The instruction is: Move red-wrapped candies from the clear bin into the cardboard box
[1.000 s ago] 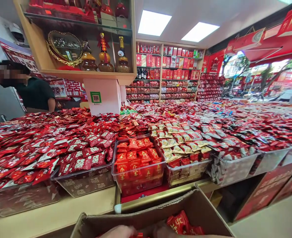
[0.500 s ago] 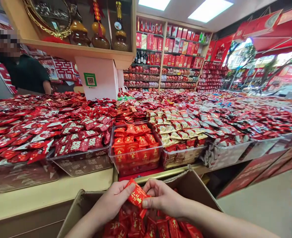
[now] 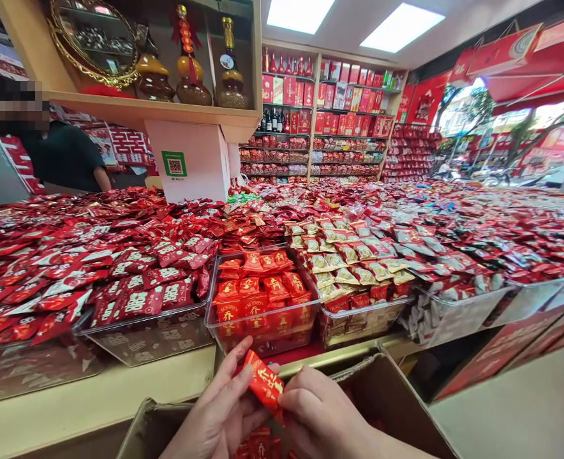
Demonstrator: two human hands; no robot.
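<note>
A red wrapped candy [image 3: 265, 380] with gold characters is held in front of me, above an open cardboard box [image 3: 387, 389]. My left hand [image 3: 224, 401] supports it from the left, thumb against the wrapper and forefinger raised. At its lower right end, my right hand [image 3: 318, 408] pinches the wrapper with curled fingers. More of the same candies [image 3: 260, 443] lie inside the box, partly hidden by my hands. Just beyond stands a clear plastic bin [image 3: 263, 325] with matching red candies in it.
Neighbouring bins hold maroon packets [image 3: 155, 287], cream-and-gold packets [image 3: 349, 255] and other sweets. A display cabinet [image 3: 152, 102] with bottles overhangs the left side. A white block with a QR code [image 3: 174, 164] stands beneath it. Another person [image 3: 66, 156] is behind the counter.
My left forefinger has lifted off the candy, and that hand now lies more opened beneath it. My right hand has turned over the wrapper's end. The view has tilted slightly upward.
</note>
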